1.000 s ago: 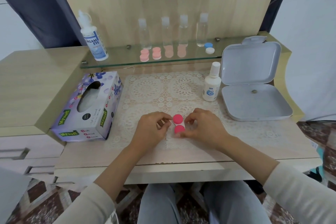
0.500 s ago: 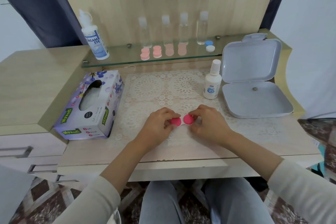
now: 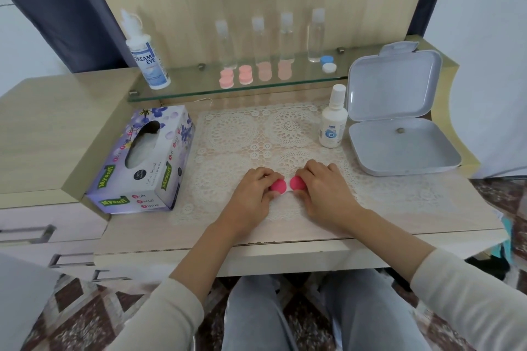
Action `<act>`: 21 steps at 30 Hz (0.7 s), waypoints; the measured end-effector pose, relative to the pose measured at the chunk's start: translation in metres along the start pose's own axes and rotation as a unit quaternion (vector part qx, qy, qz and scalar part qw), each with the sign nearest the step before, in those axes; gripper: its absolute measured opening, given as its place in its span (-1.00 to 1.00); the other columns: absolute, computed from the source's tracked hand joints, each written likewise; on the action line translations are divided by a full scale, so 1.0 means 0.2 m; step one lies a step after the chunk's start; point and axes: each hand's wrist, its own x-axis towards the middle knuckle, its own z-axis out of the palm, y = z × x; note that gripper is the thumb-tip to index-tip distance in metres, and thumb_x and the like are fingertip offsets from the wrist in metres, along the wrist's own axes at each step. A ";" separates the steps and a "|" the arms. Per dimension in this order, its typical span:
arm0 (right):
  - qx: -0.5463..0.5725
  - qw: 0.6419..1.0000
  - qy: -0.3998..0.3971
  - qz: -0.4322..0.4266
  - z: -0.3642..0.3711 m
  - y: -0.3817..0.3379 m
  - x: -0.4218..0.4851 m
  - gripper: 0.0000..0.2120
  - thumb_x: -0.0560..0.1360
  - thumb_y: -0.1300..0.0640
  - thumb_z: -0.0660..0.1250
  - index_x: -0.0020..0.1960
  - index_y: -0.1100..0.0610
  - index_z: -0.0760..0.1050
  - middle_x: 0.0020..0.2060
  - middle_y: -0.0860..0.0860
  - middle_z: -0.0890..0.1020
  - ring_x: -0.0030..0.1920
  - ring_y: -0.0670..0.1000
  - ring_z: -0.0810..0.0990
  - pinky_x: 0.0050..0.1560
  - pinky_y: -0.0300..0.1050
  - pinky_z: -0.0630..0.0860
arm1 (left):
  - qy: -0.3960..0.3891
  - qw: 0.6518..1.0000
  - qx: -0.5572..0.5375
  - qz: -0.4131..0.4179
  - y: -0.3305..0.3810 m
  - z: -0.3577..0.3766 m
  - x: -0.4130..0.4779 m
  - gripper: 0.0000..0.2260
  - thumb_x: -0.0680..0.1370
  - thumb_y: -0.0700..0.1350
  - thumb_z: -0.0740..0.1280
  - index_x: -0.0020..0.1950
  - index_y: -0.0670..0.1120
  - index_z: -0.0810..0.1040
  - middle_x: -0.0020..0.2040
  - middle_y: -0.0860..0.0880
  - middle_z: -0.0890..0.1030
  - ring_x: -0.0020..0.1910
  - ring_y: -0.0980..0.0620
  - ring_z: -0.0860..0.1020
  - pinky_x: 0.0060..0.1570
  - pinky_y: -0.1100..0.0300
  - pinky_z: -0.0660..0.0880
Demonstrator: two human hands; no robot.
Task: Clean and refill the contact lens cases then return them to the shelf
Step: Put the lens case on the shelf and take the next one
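Pink caps mark the contact lens case, which lies on the lace mat at the front middle of the bench, its two round lids side by side with a strip of white body showing between them. The left hand has its fingers curled over the left cap and pinches it between thumb and fingertips. The right hand pinches the right cap in the same way. Both wrists lie low over the mat, and the two hands are nearly touching across the case.

To the left of the mat sits a purple flowered tissue box. At the mat's far right corner a small white bottle stands upright, just beside an open grey hinged box whose lid leans back.

Behind, the glass shelf carries a tall white solution bottle at its left end and a row of four clear bottles along the wooden back panel. In front of these are several pale pink lens cases, and towards the right end a blue-and-white lens case.
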 end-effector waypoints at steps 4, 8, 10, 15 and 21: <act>0.002 1.000 -0.001 -0.004 0.00 0.00 0.00 -0.87 0.35 0.22 0.40 -0.13 0.22 0.53 -0.23 0.11 0.50 -0.26 0.14 0.49 -0.18 -0.08 0.25 | 0.022 1.000 -0.001 0.003 0.00 0.01 -0.02 -0.75 0.50 -0.25 0.32 0.18 -0.21 0.53 0.03 -0.04 0.48 0.03 0.09 0.35 0.10 0.53 0.17; 0.012 1.000 0.003 -0.014 0.01 0.01 -0.01 -0.87 0.35 0.17 0.35 -0.14 0.21 0.52 -0.24 0.10 0.50 -0.27 0.13 0.50 -0.19 -0.09 0.25 | 0.049 0.999 -0.002 -0.018 0.02 0.01 -0.02 -0.77 0.45 -0.13 0.40 0.05 -0.19 0.57 -0.06 0.00 0.47 -0.03 0.08 0.38 0.05 0.37 0.29; 0.016 1.000 0.005 -0.018 0.01 0.01 -0.02 -0.84 0.38 0.13 0.30 -0.11 0.21 0.53 -0.21 0.10 0.51 -0.24 0.13 0.49 -0.17 -0.08 0.25 | 0.066 0.996 0.002 -0.055 0.03 0.01 -0.01 -0.70 0.38 0.01 0.46 -0.05 -0.15 0.53 -0.12 0.05 0.44 -0.10 0.10 0.37 -0.04 0.43 0.27; 0.010 1.000 0.000 -0.026 -0.01 0.01 -0.02 -0.80 0.48 0.13 0.28 0.04 0.21 0.51 -0.08 0.11 0.49 -0.09 0.13 0.47 -0.06 -0.08 0.23 | 0.017 0.990 -0.119 -0.077 0.05 -0.04 0.01 -0.58 0.35 -0.13 0.50 0.15 -0.09 0.47 0.03 0.14 0.48 -0.01 0.23 0.46 0.04 0.47 0.39; 0.023 0.999 -0.006 -0.026 -0.02 0.01 -0.02 -0.77 0.51 0.10 0.24 0.11 0.18 0.49 -0.01 0.08 0.47 -0.04 0.09 0.45 -0.03 -0.12 0.20 | 0.047 0.993 -0.071 -0.077 0.05 -0.05 0.00 -0.82 0.35 -0.15 0.50 -0.14 -0.10 0.55 -0.23 0.08 0.53 -0.27 0.22 0.45 -0.23 0.39 0.39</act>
